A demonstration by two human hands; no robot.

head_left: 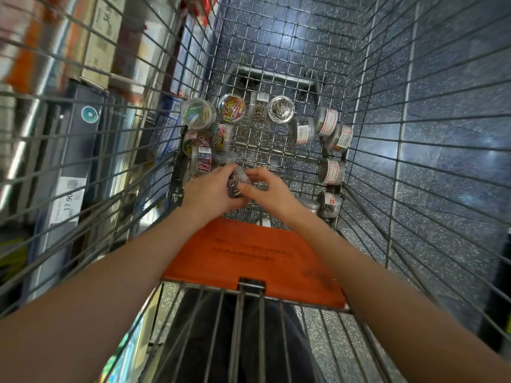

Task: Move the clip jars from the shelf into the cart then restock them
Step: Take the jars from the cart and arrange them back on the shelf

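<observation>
- Shopping cart [367,87]: bare metal wire, dull grey sheen.
- Clip jars [282,110]: clear glossy plastic, paper labels.
- Child-seat flap [249,252]: matt orange plastic, scuffed.
- Floor [448,111]: glossy speckled dark tile.

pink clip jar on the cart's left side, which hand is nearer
Left. The left hand sits just below the pink clip jar; the right hand is farther right.

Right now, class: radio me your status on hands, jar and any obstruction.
Left hand and right hand both grip one clear clip jar low in the wire cart. Other clip jars line the cart floor. Nothing blocking.
</observation>
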